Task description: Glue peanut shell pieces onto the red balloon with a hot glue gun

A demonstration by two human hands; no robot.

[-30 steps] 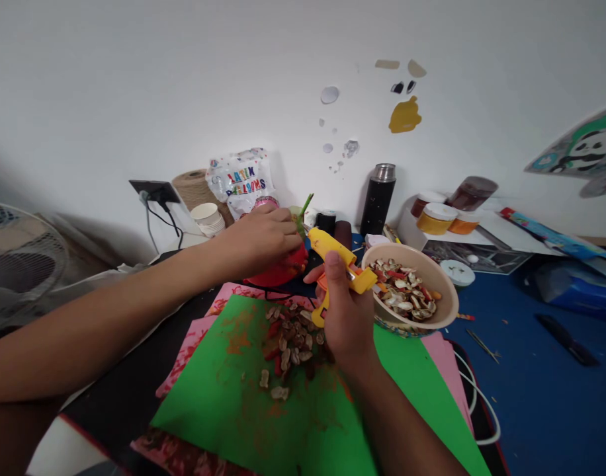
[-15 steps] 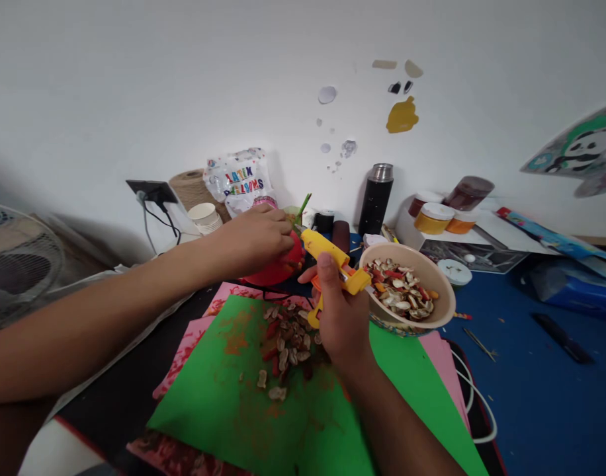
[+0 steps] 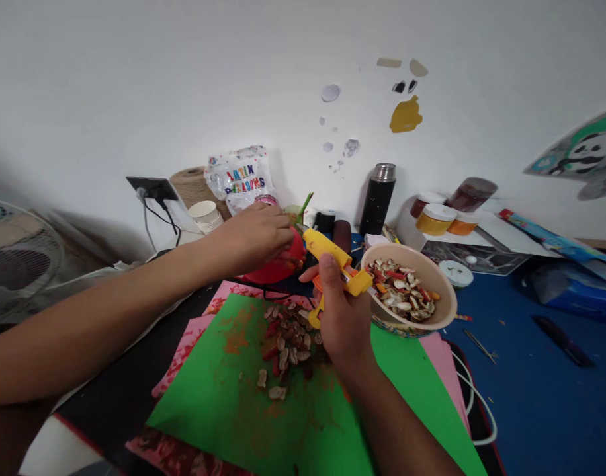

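A yellow glue gun (image 3: 339, 259) with an orange trigger sits just right of the frame's centre, gripped by its handle in the right hand (image 3: 340, 317), barrel tilted up and to the left. Its nozzle tip touches or nearly touches a red round object (image 3: 283, 262) with a green stem, at centre frame, partly covered by the left hand (image 3: 256, 235) curled over its top.

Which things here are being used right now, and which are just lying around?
In use: yellow glue gun in right hand; red round object gripped by left hand; shell pieces; green sheet.
Lying about: black flask; paper cups; twine roll; balloon bag.
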